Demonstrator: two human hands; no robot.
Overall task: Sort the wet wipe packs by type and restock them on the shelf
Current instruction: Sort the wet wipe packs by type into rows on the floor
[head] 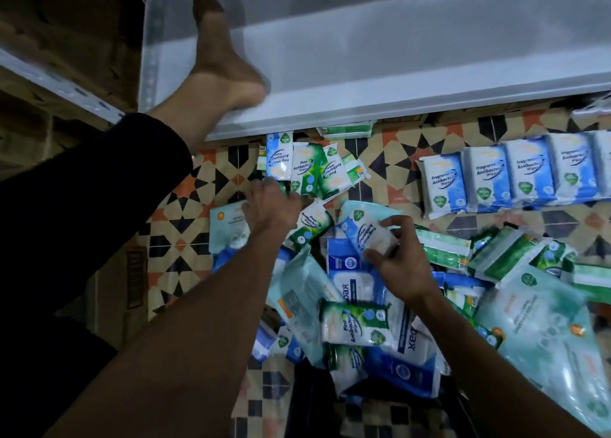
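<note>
A mixed pile of wet wipe packs (353,322) lies on the patterned floor below the white shelf (396,57). My right hand (406,265) grips a blue fragrance-free antibacterial pack (363,229) between thumb and curled fingers, just above the pile. My left hand (269,206) reaches forward to a small group of blue and green pine packs (309,166) under the shelf's front edge. Its fingertips are at the lower edge of that group, and blur hides whether they hold anything. A neat row of blue fragrance-free packs (496,176) lies at the right.
A bare foot (224,67) and dark trouser leg rest on the shelf's left front corner. Large pale teal packs (545,331) and green packs (502,255) spread at the right. A metal rack upright (66,83) and cardboard boxes stand at the left.
</note>
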